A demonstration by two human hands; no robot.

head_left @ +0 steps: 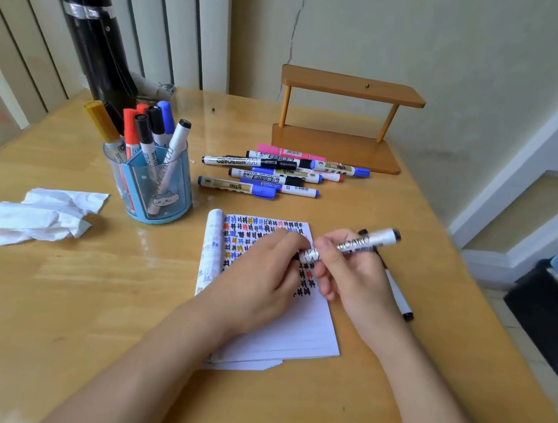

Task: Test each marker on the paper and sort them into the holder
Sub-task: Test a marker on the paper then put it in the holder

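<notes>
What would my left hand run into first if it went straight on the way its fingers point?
The right hand, almost at once, as far as I can tell: the left hand points up-right along the marker both hands grip.

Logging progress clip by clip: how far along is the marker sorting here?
Done: several markers stand in the holder, and rows of test marks fill the top of the paper. In hand: the left hand and right hand both hold one marker over the paper. Left: a pile of markers lies behind the paper, and a spare marker lies beside the right hand.
</notes>
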